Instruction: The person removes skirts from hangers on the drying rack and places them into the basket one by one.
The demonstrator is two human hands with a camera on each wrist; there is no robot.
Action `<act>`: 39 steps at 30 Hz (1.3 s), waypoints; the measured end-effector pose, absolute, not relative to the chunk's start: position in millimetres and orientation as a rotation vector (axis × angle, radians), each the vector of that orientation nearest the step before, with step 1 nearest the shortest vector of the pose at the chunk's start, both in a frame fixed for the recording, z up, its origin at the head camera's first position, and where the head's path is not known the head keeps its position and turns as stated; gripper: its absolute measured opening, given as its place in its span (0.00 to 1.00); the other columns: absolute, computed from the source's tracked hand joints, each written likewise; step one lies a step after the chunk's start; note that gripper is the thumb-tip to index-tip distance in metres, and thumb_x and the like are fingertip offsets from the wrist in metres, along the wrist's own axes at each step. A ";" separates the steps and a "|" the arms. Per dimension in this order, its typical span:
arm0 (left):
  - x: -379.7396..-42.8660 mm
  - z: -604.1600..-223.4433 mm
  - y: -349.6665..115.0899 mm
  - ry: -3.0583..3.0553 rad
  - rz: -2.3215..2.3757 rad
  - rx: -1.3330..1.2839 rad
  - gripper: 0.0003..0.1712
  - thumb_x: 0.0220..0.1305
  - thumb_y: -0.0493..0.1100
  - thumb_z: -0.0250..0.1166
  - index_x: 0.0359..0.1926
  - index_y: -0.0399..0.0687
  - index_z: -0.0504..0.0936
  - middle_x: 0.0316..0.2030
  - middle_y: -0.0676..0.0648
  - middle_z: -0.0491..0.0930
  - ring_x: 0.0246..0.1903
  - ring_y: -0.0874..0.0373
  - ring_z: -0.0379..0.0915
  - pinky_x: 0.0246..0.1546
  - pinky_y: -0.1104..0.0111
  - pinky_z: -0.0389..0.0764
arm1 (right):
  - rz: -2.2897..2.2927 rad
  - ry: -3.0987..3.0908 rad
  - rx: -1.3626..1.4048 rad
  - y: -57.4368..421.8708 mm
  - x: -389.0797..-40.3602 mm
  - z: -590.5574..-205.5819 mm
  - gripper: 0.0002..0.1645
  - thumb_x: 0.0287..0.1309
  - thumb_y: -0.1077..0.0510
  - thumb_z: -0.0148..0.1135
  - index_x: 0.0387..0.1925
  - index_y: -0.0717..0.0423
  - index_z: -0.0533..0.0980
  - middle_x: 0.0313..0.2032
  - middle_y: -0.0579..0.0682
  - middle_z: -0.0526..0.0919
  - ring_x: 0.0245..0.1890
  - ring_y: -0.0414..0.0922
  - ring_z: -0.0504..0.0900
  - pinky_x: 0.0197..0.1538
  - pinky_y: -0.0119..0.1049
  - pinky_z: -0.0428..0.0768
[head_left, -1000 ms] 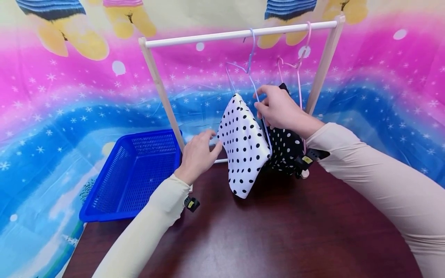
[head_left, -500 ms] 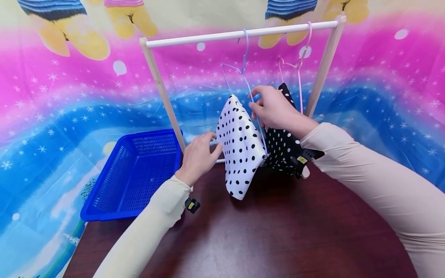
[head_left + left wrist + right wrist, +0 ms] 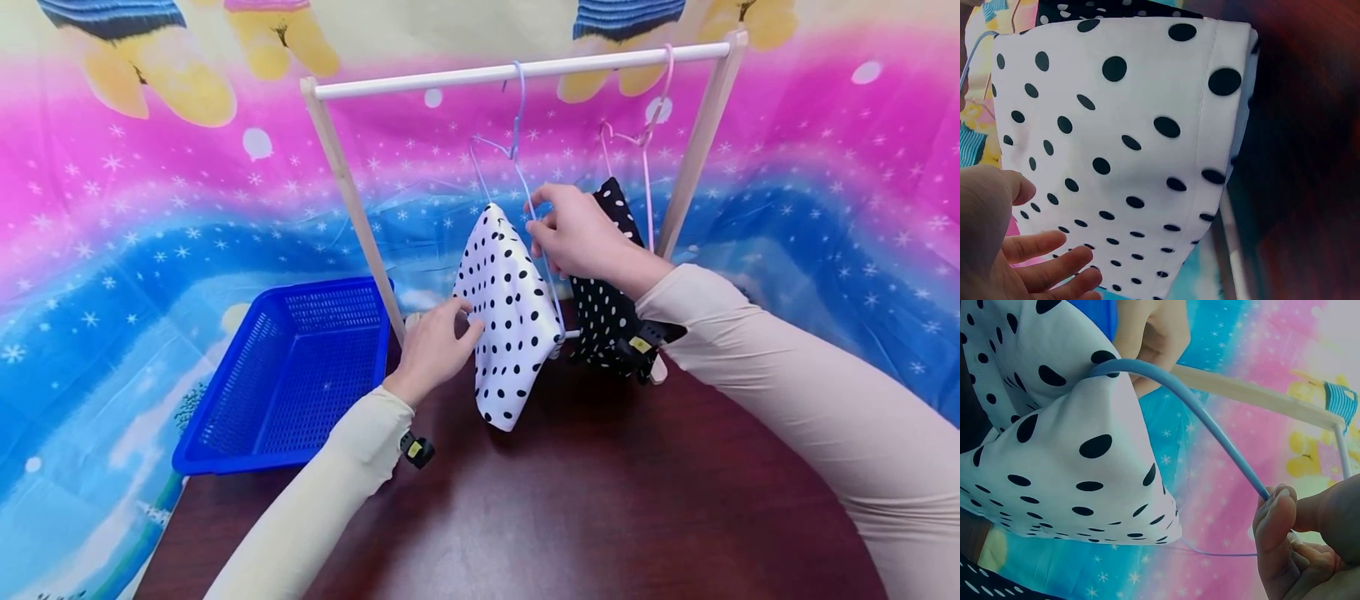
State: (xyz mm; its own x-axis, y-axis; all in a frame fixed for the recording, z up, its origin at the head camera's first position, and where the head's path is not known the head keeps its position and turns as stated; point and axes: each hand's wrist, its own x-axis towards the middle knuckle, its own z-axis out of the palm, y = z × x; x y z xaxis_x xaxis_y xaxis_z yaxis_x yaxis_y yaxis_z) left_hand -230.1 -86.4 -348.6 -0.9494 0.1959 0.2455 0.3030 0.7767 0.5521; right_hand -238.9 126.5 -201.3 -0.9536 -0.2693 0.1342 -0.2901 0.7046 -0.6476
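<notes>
A white cloth garment with black dots (image 3: 510,325) hangs from a blue wire hanger (image 3: 1210,428), hooked over the rack's white rod (image 3: 420,81). My right hand (image 3: 573,233) pinches one sloping side of that hanger between thumb and fingers, above the fabric. On the garment's other side is my left hand (image 3: 435,346), fingers extended and spread, fingertips right at the cloth's edge. The left wrist view shows its thumb and fingers (image 3: 1054,269) apart in front of the dotted fabric. Behind my right hand, a black garment with white dots (image 3: 600,325) hangs on a pink hanger (image 3: 647,183).
A blue plastic basket (image 3: 281,293) stands left of the rack, by its wooden left post (image 3: 348,187). The right post (image 3: 697,150) rises beyond the black garment. Under everything is a dark reddish-brown table (image 3: 570,508), with a printed cloth backdrop (image 3: 840,183) behind.
My right hand and the blue hanger with the white dotted garment have slid left along the rod, widening the gap to the black garment. My left hand has shifted only slightly.
</notes>
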 end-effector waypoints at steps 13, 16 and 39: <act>-229.7 -373.1 -76.9 -2.771 -1.355 -0.180 0.22 0.72 0.54 0.59 0.61 0.51 0.78 0.51 0.46 0.83 0.50 0.51 0.81 0.51 0.56 0.83 | 1.116 -2.862 0.466 123.6 -239.8 -202.0 0.18 0.75 0.58 0.50 0.61 0.60 0.69 0.25 0.52 0.83 0.13 0.45 0.76 0.21 0.40 0.81; -230.8 -378.4 -75.3 -2.735 -1.386 -0.143 0.23 0.71 0.52 0.60 0.62 0.51 0.77 0.53 0.44 0.82 0.52 0.50 0.80 0.52 0.55 0.83 | 1.115 -2.866 0.463 123.1 -240.0 -201.8 0.18 0.76 0.57 0.50 0.61 0.60 0.68 0.25 0.52 0.83 0.14 0.46 0.76 0.21 0.41 0.81; -239.6 -419.6 -72.3 -2.506 -1.953 0.370 0.25 0.73 0.47 0.56 0.66 0.44 0.68 0.65 0.38 0.72 0.65 0.44 0.71 0.65 0.51 0.73 | 1.131 -2.851 0.478 122.4 -240.5 -205.0 0.17 0.75 0.58 0.50 0.60 0.59 0.69 0.26 0.52 0.84 0.14 0.46 0.77 0.22 0.40 0.81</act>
